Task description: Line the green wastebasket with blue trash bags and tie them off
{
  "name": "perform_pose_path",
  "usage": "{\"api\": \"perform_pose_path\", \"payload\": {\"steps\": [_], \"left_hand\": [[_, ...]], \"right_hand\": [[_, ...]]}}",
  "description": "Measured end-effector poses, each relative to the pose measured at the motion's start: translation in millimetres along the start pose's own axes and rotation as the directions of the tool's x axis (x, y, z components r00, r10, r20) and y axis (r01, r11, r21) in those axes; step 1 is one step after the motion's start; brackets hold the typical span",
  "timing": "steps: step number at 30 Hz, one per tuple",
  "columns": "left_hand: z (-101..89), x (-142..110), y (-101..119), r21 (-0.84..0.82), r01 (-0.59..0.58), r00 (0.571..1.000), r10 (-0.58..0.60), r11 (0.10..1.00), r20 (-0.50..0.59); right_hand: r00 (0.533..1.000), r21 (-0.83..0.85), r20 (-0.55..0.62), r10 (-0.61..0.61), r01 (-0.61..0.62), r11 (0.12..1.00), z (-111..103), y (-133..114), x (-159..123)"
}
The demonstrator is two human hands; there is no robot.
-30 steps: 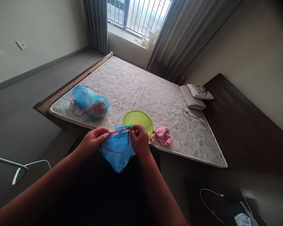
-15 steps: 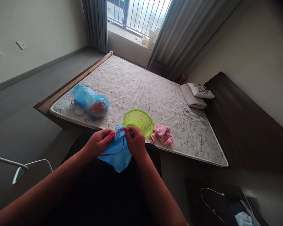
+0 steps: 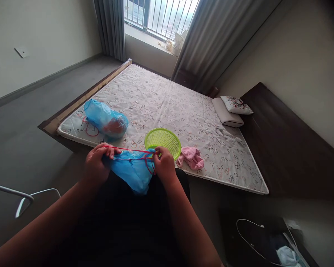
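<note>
A blue plastic drawstring bag [image 3: 135, 172] hangs over my lap, its mouth stretched sideways between my hands. My left hand [image 3: 98, 163] is closed on the left end of the bag's red drawstring [image 3: 128, 149] and the rim there. Pinched at the right end of the mouth, my right hand [image 3: 164, 163] grips the bag's edge, where a loop of the red string dangles. Just beyond the right hand, a green plastic basket [image 3: 167, 139] lies tipped on the bed. A pink cloth [image 3: 193, 157] is crumpled beside it.
On the letter-patterned mattress [image 3: 156, 100] another blue bag [image 3: 107, 118] lies filled, with a red string at its side. Two pillows [image 3: 229, 111] rest near the dark headboard [image 3: 264, 141]. A white cable [image 3: 250, 244] lies at lower right.
My left hand has moved left and slightly up, away from my right hand. The bag's mouth and red string, bunched before, are now pulled out straight between them.
</note>
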State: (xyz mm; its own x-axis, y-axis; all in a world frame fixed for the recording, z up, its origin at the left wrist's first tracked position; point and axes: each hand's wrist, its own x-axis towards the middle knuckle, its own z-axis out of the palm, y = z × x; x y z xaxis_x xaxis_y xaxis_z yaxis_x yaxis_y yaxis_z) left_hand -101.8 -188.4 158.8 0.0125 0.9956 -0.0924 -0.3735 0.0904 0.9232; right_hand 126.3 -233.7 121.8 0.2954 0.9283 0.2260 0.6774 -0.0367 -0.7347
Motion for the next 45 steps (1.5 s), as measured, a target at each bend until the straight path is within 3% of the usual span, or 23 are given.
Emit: {"api": "perform_pose_path", "payload": {"steps": [3,9,13,17,22,26,29,33,36,40,42,45], "left_hand": [[-4.9,3,1,-0.051,0.02,0.998,-0.016,0.998,0.063],[-13.9,6,-5,-0.024,0.062,0.983,-0.057,0.998,0.173],[-19.9,9,-8,0.036,0.114,0.962,-0.119,0.993,0.246],[-24.1,15,-7,-0.059,0.193,0.961,-0.177,0.979,0.215],[-29.3,23,4,-0.231,0.2,0.979,-0.184,0.952,0.088],[-32.9,28,16,-0.287,0.115,0.99,-0.135,0.951,-0.05],[-35.1,33,19,-0.268,0.039,0.988,-0.077,0.963,-0.132],[-40.0,39,13,-0.226,-0.082,0.986,0.045,0.971,-0.163],[-43.2,39,7,-0.165,-0.16,0.981,0.139,0.973,-0.133],[-38.4,32,10,-0.128,-0.202,0.975,0.187,0.971,-0.117],[-32.2,26,14,-0.139,-0.164,0.983,0.15,0.977,-0.106],[-23.3,17,20,-0.159,-0.121,0.992,0.112,0.98,-0.061]], "right_hand": [[0.999,-0.003,-0.035,-0.019,0.019,1.0,-2,5,1],[0.971,0.011,-0.224,-0.088,0.093,0.996,-6,1,0],[0.943,0.017,-0.332,-0.038,0.046,0.999,-9,2,0],[0.967,0.287,-0.17,0.188,-0.134,0.949,-8,11,2],[0.907,0.614,0.011,0.42,-0.338,0.714,-3,22,5],[0.859,0.791,0.069,0.507,-0.357,0.497,-6,24,10],[0.837,0.862,0.033,0.546,-0.3,0.408,-12,24,13],[0.832,0.89,0.002,0.555,-0.254,0.378,-22,23,14],[0.857,0.903,0.007,0.514,-0.227,0.365,-29,19,13],[0.914,0.891,0.182,0.362,-0.309,0.332,-41,13,11],[0.914,0.85,0.273,0.3,-0.375,0.369,-45,12,11],[0.9,0.737,0.296,0.319,-0.428,0.524,-44,12,12]]}}
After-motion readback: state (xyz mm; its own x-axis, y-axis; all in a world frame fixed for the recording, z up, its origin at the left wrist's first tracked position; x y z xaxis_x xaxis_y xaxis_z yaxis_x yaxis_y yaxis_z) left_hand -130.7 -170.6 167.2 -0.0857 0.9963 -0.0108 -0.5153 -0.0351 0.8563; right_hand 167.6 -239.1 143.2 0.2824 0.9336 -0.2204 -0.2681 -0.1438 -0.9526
